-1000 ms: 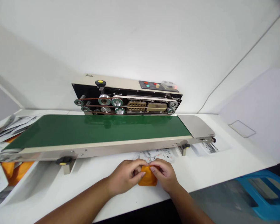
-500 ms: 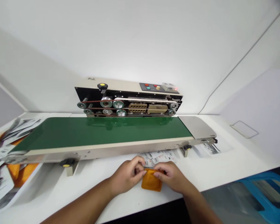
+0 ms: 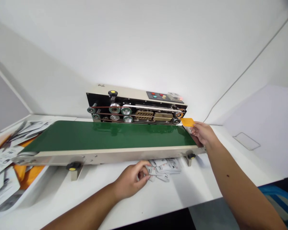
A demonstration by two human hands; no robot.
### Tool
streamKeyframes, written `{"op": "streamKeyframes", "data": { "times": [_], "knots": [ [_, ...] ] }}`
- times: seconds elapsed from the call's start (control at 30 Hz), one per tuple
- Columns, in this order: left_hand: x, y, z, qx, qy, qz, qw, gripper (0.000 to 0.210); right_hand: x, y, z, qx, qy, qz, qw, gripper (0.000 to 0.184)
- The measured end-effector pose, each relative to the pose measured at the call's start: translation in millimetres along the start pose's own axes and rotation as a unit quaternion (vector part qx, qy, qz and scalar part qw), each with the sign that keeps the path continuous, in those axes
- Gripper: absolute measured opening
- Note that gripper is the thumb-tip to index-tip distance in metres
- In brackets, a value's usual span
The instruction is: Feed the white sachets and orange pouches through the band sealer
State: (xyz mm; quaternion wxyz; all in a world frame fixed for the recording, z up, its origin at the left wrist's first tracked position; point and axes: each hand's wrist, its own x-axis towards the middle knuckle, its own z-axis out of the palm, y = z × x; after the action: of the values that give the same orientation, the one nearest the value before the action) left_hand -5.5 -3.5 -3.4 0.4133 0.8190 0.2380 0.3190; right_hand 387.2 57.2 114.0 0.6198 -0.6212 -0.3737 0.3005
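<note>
My right hand [image 3: 203,132] pinches a small orange pouch [image 3: 187,122] by its near right side. The pouch lies flat, its left edge at the rollers on the right end of the band sealing machine [image 3: 136,110]. Above the white table my left hand [image 3: 132,179] is loosely curled, thumb and forefinger apart, with nothing seen between them. Its fingertips are beside a loose pile of small white printed sachets [image 3: 166,166]; whether they touch a sachet I cannot tell.
A green conveyor belt [image 3: 105,137] runs along the front of the machine, on legs with black knobs [image 3: 73,166]. At the left a white bin [image 3: 35,188] holds printed white and orange packets. Part of a blue plastic object [image 3: 278,203] shows at lower right.
My right hand has carried the orange pouch up and right, from above the table to the machine's right-end rollers. My left hand has let go of it and stayed put, uncovering the sachets.
</note>
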Motion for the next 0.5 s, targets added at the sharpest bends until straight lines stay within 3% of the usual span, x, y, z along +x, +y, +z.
{"op": "streamKeyframes", "data": {
  "times": [0.2,0.33,0.4,0.47,0.5],
  "knots": [
    [-1,1,0.1,0.023,-0.016,-0.013,1.000,0.026,5,-1,22,-0.040,-0.055,0.018,0.998,0.013],
    [0,1,-0.8,0.064,-0.005,0.022,0.998,0.023,-9,-4,29,-0.088,-0.022,-0.016,0.996,0.027],
    [2,2,-1.6,0.098,-0.003,0.046,0.994,0.018,-30,-1,31,-0.139,0.063,-0.110,0.982,0.030],
    [3,1,-1.7,0.124,-0.020,0.061,0.990,0.018,-61,8,35,-0.192,0.147,-0.255,0.936,0.025],
    [3,-1,-1.3,0.132,-0.037,0.066,0.988,0.022,-77,15,37,-0.206,0.159,-0.326,0.909,0.021]
  ]
}}
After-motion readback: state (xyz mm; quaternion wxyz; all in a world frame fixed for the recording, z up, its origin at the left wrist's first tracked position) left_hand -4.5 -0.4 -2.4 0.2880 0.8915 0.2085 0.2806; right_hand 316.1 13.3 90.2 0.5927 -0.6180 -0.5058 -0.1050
